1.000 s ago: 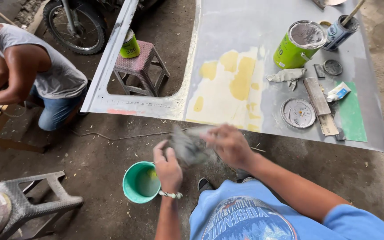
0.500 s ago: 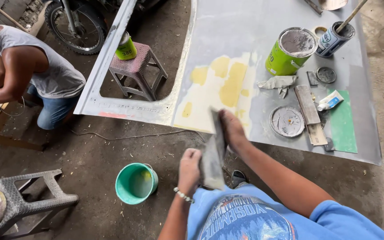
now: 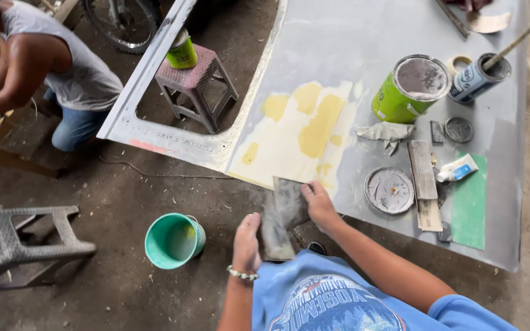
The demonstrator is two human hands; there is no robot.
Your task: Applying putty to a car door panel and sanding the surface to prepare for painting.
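A grey sanding sheet [image 3: 283,214] is held in the grip of both hands, the left hand [image 3: 246,242] at its lower edge and the right hand [image 3: 320,205] at its upper edge. A teal bucket [image 3: 173,240] is seen near the left hand, on the floor.

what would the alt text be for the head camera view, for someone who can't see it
Seen from above, a person's left hand and right hand hold a grey sheet of sandpaper at the edge of a grey metal panel patched with yellow filler. A green filler can stands on the panel, a teal bucket on the floor.
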